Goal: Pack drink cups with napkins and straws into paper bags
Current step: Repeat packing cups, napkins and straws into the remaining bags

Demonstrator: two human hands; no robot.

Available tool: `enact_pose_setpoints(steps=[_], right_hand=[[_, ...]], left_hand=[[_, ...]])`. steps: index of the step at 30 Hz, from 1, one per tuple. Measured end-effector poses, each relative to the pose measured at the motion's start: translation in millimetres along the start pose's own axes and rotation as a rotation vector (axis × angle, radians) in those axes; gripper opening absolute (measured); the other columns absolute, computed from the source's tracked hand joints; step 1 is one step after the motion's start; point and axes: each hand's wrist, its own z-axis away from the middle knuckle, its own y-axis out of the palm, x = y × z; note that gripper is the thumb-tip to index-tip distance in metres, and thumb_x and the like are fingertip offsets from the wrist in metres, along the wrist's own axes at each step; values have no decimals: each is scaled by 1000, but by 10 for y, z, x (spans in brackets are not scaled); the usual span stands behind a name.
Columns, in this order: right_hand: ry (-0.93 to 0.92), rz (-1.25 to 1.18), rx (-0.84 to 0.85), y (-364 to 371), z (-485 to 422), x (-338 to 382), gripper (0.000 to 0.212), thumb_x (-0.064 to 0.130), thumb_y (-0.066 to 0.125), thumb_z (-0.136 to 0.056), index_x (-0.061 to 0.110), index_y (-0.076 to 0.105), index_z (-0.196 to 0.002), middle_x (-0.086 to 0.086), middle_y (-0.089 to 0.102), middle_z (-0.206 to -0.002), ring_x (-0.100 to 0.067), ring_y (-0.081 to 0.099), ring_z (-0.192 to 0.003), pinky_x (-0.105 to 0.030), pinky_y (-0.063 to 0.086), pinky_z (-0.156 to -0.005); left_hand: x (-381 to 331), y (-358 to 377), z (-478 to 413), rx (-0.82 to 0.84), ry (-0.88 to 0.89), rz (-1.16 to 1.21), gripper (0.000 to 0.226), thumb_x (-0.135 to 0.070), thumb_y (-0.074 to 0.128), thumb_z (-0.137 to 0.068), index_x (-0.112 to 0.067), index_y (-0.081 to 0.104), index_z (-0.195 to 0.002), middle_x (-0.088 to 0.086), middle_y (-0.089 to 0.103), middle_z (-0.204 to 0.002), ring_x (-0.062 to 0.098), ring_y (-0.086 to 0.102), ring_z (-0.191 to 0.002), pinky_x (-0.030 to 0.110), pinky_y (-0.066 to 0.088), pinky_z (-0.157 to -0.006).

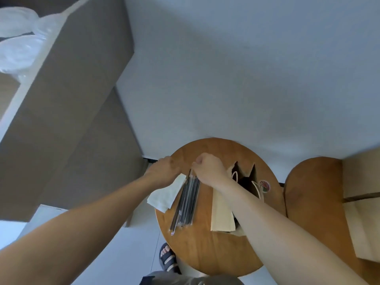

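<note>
The biggest thing in my feed is the box (67,112) on the left, tall and brown. White plastic shows in its open top, but I cannot tell if that is cups. I see no cup on the table.

The table (205,249) is round and wooden, and everything I am working with lies on it. A second wooden top (312,192) stands just beside it on the right.

One bag (244,177) stands open at the far right of the table with its handles up. I judge it is set like that so things can drop straight in. A flat bag (222,214) lies just in front of it, partly under my right forearm, probably waiting its turn.

The napkins (162,197) lie at the left edge, partly hanging over it, close to the straws.

The straws (187,202) are a long dark bundle in a clear sleeve between the napkins and the flat bag, with the far end raised.

My right hand (208,168) pinches that far end with curled fingers, likely to draw one straw out. My left hand (162,170) is curled just beside it, above the napkins. I cannot tell whether it grips the sleeve or nothing.
</note>
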Motion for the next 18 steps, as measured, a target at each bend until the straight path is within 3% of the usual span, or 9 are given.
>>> enact_pose_setpoints(steps=[2, 5, 9, 14, 18], right_hand=[[68, -18, 50, 240, -113, -50, 21, 21, 45, -95, 16, 56, -79, 2, 58, -75, -13, 51, -66, -25, 37, -51], [191, -77, 96, 612, -260, -186, 33, 24, 48, -92, 23, 36, -60, 5, 45, -56, -12, 44, -51, -24, 29, -45], [330, -88, 159, 1135, -403, -413, 36, 31, 54, -92, 14, 45, -61, 1, 48, -53, -13, 46, -42, -22, 31, -40], [409, -69, 217, 1742, -544, -672, 48, 44, 53, -96, 14, 44, -59, 2, 49, -52, -11, 47, -40, -19, 30, -36], [465, -53, 233, 2069, -665, -752, 47, 48, 52, -95, 13, 46, -64, -1, 53, -58, -14, 53, -45, -20, 33, -38]], left_hand=[[187, 38, -78, 0, -48, 4, 49, -39, 46, -90, 7, 53, -106, 19, 59, -97, 37, 60, -87, 32, 39, -54], [415, 155, -145, 20, -128, -4, 43, -40, 47, -91, -8, 55, -119, 10, 64, -103, 30, 63, -90, 31, 44, -63], [660, 358, -233, 30, -244, 14, 43, -40, 49, -91, -18, 50, -128, 4, 59, -124, 21, 55, -96, 31, 47, -76], [952, 593, -302, 52, -331, 49, 45, -39, 48, -94, -20, 46, -136, 5, 58, -126, 20, 54, -88, 25, 40, -56], [1155, 714, -402, 51, -387, 112, 46, -36, 47, -94, -20, 46, -137, 4, 58, -129, 20, 58, -89, 25, 43, -60]])
